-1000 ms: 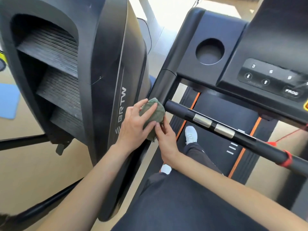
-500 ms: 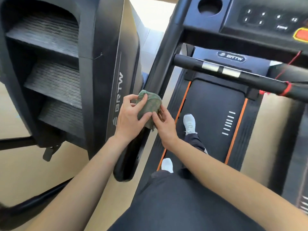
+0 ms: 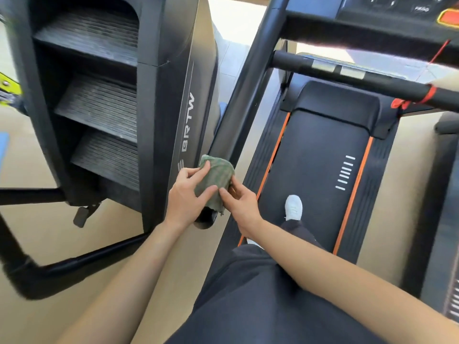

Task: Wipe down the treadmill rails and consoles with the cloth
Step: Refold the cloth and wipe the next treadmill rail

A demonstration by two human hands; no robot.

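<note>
The cloth (image 3: 216, 177) is a green, crumpled piece, and it sits on the lower end of the left rail (image 3: 248, 78), at the left edge of the treadmill and just above the rounded end cap (image 3: 206, 219) of that rail. Both hands are on it. The left hand (image 3: 185, 197) comes from the outer side; its fingers (image 3: 206, 167) lie curled over the top of the cloth and the thumb presses it from below, so this hand holds the cloth against the rail. The right hand (image 3: 242, 202) comes from the belt side, and its fingers (image 3: 223, 192) pinch the near edge of the cloth, narrow and bent. I cannot tell whether the cloth goes fully around the rail or only covers its upper face.

The relation that matters is the direction of the rail. Its long axis runs from the hands up and away, slanting to the right, until it meets the console (image 3: 397, 8) at the far edge. All the bare rail lies ahead of the fingers; behind them only the end cap is left. So I judge that the coming stroke should slide the cloth along this axis toward the console. The left hand is better placed to lead. The front handlebar (image 3: 372, 80) crosses well apart from the cloth, and the stair machine (image 3: 99, 95) stands close beside the rail.
</note>
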